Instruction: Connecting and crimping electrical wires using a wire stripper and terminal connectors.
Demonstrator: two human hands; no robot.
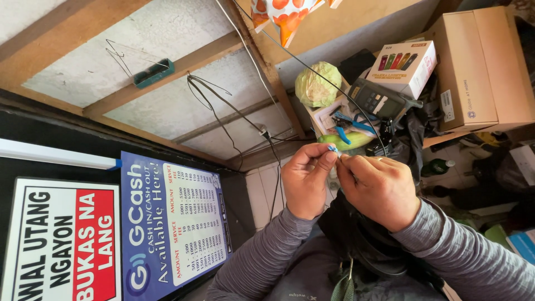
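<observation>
Beyond your grip, largest first, sits one brown cardboard box (484,67), then one white printed carton (402,68) just beside it, one grey handheld tester (380,100) in front of that, one pale green bundle (317,85), and one pair of blue-handled pliers (350,125) nearest your fingers. Your two hands meet at the fingertips: your left hand (305,179) pinches a small blue piece (332,149) between thumb and forefinger, and your right hand (380,190) closes against it from the other side; what exactly it grips is too small to tell. You look to be in the middle of fine fingertip work on that one piece, which sits right in the pinch. The next move likely calls for steady, small finger pressure, not arm motion.
</observation>
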